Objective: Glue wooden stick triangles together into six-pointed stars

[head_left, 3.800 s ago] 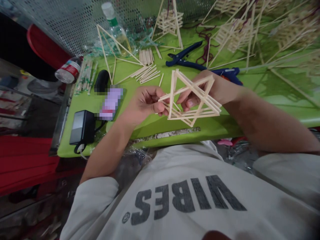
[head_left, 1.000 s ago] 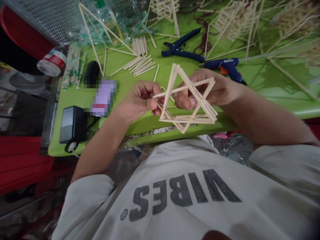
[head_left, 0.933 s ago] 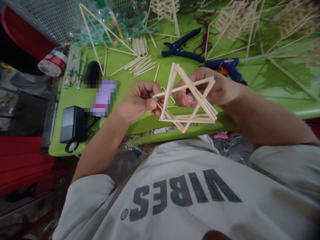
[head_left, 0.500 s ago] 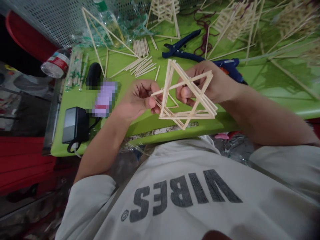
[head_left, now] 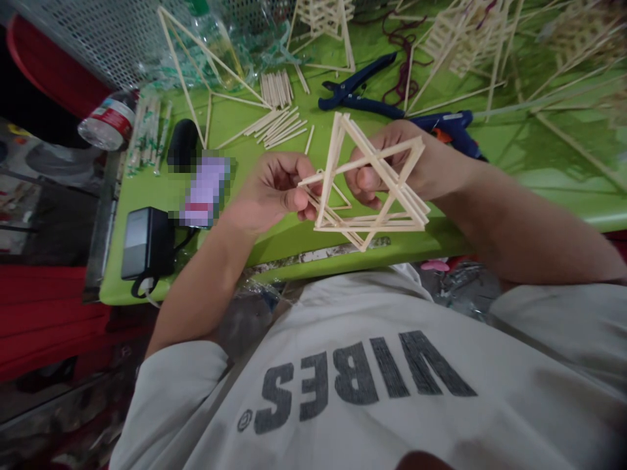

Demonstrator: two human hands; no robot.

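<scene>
Between my two hands, above the front of the green table [head_left: 235, 264], is a star-shaped frame [head_left: 375, 225] built from thin pale wooden sticks in crossed triangles. My left hand [head_left: 277, 189] pinches its left corner between thumb and fingertips. Behind the upper right part, my right hand [head_left: 386, 163] is closed with bent fingers on the frame; the sticks in front partly cover those fingers. Just past the frame lie loose short sticks [head_left: 281, 127] and a denser bunch of them [head_left: 277, 89].
Blue cutting pliers [head_left: 357, 88] and a blue glue gun [head_left: 453, 127] lie beyond my right hand. At left are a phone [head_left: 206, 189], a power bank [head_left: 142, 241], a dark rounded case [head_left: 182, 145] and a bottle [head_left: 108, 123]. More stick frames [head_left: 470, 42] stand at the back.
The star frame and my right hand have shifted very slightly to the right in view. Both hands keep their hold, and the things on the table lie as before.
</scene>
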